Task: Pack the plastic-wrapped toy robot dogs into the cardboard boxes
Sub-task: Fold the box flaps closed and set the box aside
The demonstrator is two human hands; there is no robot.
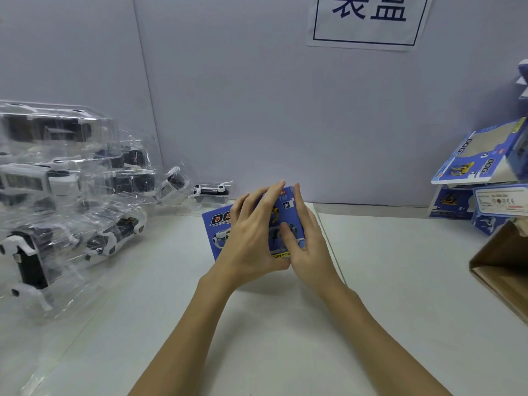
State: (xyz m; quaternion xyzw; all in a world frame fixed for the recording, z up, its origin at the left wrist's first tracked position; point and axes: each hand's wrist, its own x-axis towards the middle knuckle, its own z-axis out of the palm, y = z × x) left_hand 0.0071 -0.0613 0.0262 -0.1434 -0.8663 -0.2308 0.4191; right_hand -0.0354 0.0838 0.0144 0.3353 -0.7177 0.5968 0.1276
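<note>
Single head-worn wide-angle view, looking forward and down over white counter (285,324) toward wall (257,110); both forearms enter from bottom edge, close.

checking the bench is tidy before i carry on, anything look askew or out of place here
Yes: on the right, the top blue box of the stack sits tilted and overhangs the boxes beneath. The wrapped toy dogs on the left lie in a loose jumble. Both hands hold one box at centre.

Packing station – white table (285,324), plain partition wall (228,95), printed sign (368,18), piled wrapped toys (65,201), stacked boxes (480,178)
</note>
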